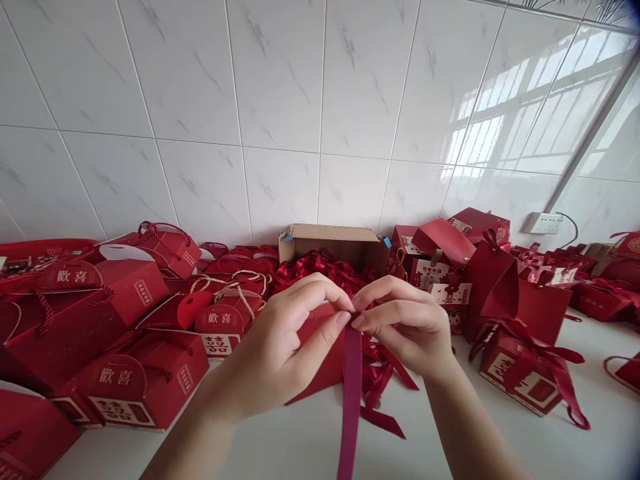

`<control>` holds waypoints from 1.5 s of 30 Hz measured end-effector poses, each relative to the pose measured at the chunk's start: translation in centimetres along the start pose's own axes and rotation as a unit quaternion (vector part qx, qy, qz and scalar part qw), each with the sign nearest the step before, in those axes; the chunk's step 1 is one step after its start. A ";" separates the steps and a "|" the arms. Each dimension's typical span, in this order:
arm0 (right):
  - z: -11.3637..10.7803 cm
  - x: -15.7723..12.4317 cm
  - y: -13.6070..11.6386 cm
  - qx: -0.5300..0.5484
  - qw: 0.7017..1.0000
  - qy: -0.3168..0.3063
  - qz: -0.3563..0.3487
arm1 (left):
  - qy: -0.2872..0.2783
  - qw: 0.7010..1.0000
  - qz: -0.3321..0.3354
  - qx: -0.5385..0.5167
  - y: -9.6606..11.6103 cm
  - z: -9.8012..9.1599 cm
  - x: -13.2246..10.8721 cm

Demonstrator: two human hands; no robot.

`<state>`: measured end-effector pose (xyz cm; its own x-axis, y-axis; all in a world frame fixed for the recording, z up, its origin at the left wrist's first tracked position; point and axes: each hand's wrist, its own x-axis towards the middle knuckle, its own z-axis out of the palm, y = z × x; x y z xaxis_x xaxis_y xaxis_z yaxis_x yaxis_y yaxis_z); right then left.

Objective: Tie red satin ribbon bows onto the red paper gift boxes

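A dark red ribbon point(351, 393) hangs straight down from between my fingertips, over the white tabletop. My left hand point(295, 340) pinches its upper end between thumb and forefinger. Just beside it, my right hand point(407, 320) pinches the same end, the fingertips of both hands almost touching. Behind the hands stands a red gift box or bag point(323, 367), partly hidden by my left hand. Loose red ribbons point(383, 380) lie on the table next to it.
An open cardboard box point(333, 232) heaped with red ribbons stands against the tiled wall. Red gift boxes point(145, 380) with rope handles crowd the left. On the right are red bags point(495, 287), a ribbon-tied box point(523, 367) and a power strip point(544, 223).
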<state>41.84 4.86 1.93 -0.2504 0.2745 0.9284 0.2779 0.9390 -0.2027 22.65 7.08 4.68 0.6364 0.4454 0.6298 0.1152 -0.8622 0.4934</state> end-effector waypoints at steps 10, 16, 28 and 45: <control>-0.2 -0.4 -1.0 -0.057 0.996 -0.047 -0.043 | -0.005 0.999 0.005 0.038 0.1 -0.4 0.0; -0.4 -0.3 -1.7 -0.132 0.987 -0.072 -0.051 | -0.008 0.998 0.030 0.049 0.0 -0.5 -0.1; -0.1 -0.1 -2.3 -0.141 0.987 -0.051 -0.051 | 0.005 0.999 0.046 0.018 0.2 0.1 -0.2; -1.2 0.0 -1.8 -0.167 0.985 -0.047 -0.029 | -0.035 0.956 -0.224 0.189 -4.7 -2.1 -0.2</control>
<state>42.46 2.93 2.70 -0.3543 0.2553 0.8996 0.5456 0.8377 -0.0229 20.39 11.58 3.49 0.5063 0.7844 0.3584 0.6464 -0.6203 0.4443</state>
